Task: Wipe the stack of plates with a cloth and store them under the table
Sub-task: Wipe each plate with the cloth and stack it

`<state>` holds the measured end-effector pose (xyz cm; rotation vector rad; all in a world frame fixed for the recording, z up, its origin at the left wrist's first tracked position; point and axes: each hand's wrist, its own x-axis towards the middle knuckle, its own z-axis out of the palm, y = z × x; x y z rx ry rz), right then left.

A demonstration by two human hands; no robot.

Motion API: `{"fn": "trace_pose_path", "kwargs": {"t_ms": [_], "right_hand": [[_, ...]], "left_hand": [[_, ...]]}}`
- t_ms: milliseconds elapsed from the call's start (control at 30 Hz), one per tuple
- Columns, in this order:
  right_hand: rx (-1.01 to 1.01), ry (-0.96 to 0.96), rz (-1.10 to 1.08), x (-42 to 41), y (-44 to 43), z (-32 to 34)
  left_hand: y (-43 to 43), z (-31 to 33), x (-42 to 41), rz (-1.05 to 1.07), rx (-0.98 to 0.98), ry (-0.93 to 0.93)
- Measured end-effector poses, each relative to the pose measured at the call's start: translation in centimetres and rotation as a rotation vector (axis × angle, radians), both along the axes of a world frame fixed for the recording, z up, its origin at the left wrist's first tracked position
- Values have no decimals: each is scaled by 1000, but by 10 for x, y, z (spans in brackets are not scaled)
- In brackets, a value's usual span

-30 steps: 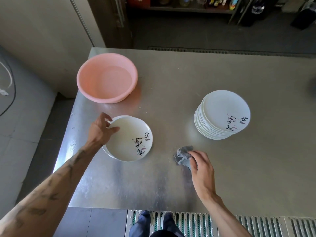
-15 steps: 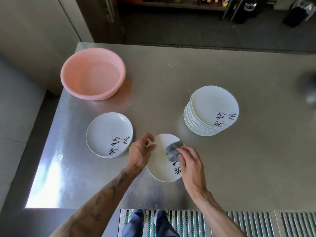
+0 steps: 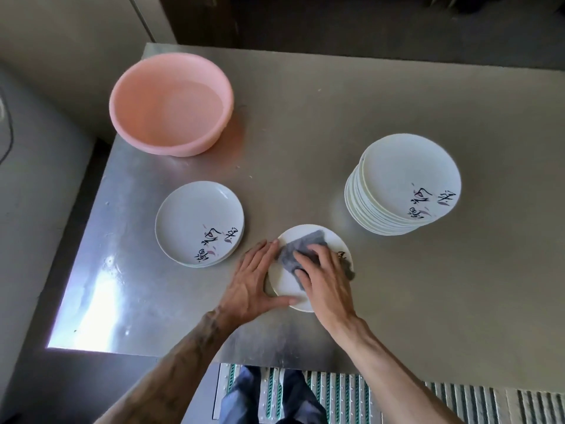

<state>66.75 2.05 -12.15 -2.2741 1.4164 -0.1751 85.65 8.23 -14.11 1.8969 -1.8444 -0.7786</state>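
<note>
A white plate (image 3: 287, 284) lies flat on the steel table (image 3: 305, 117) near its front edge. My right hand (image 3: 327, 283) presses a grey cloth (image 3: 298, 247) onto the plate's face. My left hand (image 3: 253, 281) holds the plate's left rim, thumb along its near edge. A tall stack of white plates (image 3: 400, 185) with black and pink marks stands to the right. Left of my hands lies a short pile of the same plates (image 3: 198, 223).
A pink plastic basin (image 3: 171, 102) holding water sits at the table's back left. The table's left edge drops to a grey floor. A ribbed mat (image 3: 351, 396) and my legs show below the front edge.
One second ago my left hand was on the left pile and the cloth lay on the table. A single plate now sits in front of me, and the cloth has spread across it.
</note>
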Motion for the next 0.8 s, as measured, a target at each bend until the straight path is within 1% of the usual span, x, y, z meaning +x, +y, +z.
{"fn": "trace_pose_path", "kwargs": {"t_ms": [100, 200, 300, 467, 533, 600, 667, 800], "right_hand": [[-26, -19, 218, -5, 13, -5], [-70, -20, 273, -5, 4, -12], [-80, 14, 239, 3, -17, -14], [-150, 111, 14, -37, -18, -14], [-141, 116, 11, -31, -20, -17], [-89, 79, 83, -12, -21, -17], [-45, 49, 215, 0, -14, -16], [-68, -4, 380, -23, 10, -12]], "left_hand": [[-1, -3, -4, 7, -43, -21], [0, -6, -6, 20, -80, -43], [1, -6, -7, 42, -82, -27], [2, -7, -7, 50, -46, -67], [2, -9, -8, 43, -35, -86], [2, -11, -8, 49, -40, -86], [2, -14, -8, 56, -60, -78], [3, -16, -7, 41, -56, -92]]}}
